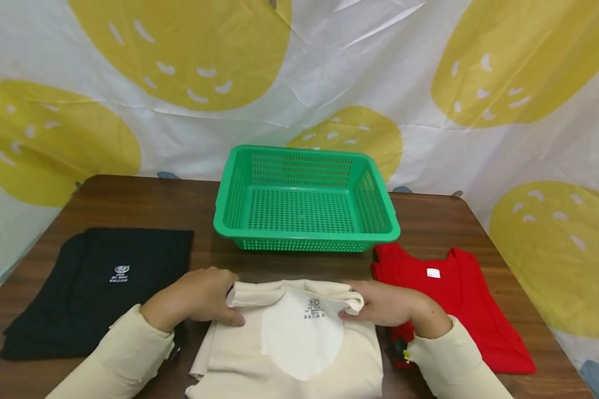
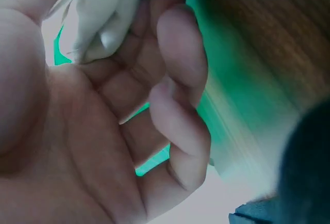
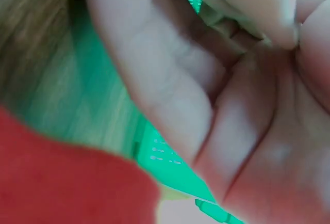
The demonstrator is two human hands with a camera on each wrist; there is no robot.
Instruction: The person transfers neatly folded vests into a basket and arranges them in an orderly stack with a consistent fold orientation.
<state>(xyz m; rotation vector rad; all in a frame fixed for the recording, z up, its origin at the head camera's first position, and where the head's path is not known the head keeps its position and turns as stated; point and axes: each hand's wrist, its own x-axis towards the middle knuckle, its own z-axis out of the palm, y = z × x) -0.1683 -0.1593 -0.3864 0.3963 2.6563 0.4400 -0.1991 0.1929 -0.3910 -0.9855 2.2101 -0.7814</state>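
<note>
A cream shirt (image 1: 244, 354) lies folded at the front middle of the table, its pale inner neck panel with a printed label facing up. My left hand (image 1: 204, 296) grips the left end of its rolled top edge, thumb on the near side. At the right end, my right hand (image 1: 386, 302) pinches the same edge. Both wrist views show the cream cloth (image 2: 103, 12) between thumb and fingers, the other fingers curled. A folded black shirt (image 1: 95, 293) lies beside my left forearm, and a folded red shirt (image 1: 469, 299) is partly hidden by my right forearm.
A green plastic basket (image 1: 306, 235) with nothing in it stands behind the cream shirt, on the brown wooden table (image 1: 145, 199). A white curtain (image 1: 349, 72) with yellow fruit prints hangs along the table's back edge.
</note>
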